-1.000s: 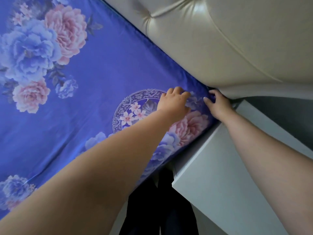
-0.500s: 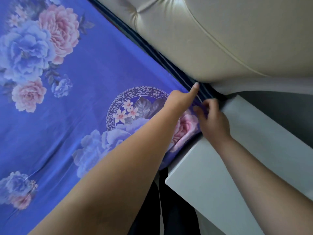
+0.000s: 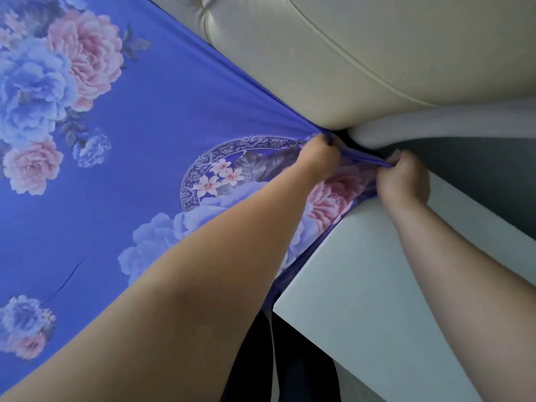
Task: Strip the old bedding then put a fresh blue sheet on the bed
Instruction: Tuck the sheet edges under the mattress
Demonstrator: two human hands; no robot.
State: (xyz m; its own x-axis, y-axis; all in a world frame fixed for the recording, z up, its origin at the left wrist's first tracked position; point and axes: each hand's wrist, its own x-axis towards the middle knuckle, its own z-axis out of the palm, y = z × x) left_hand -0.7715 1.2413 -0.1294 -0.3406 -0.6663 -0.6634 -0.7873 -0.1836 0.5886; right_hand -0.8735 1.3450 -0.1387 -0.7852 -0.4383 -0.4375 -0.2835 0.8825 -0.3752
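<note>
A blue sheet (image 3: 162, 117) with pink and pale blue flowers lies flat over the bed, filling the left half of the view. Its corner is bunched and stretched taut at the foot of the cream padded headboard (image 3: 362, 53). My left hand (image 3: 319, 153) grips that bunched corner with curled fingers. A hand's width to the right, my right hand (image 3: 403, 178) pinches the sheet's edge above the bedside unit. The stretch of cloth between the two hands is pulled into a tight ridge.
A white bedside unit (image 3: 377, 271) stands tight against the bed's side, under my right forearm. A white curved frame edge (image 3: 435, 123) runs below the headboard, with grey floor (image 3: 478, 175) behind. My dark trouser legs (image 3: 261, 358) show in the gap.
Both hands have gone from poking at the corner with pointing fingers to gripping it. The sheet corner now covers the dark striped mattress edge that showed half a second ago.
</note>
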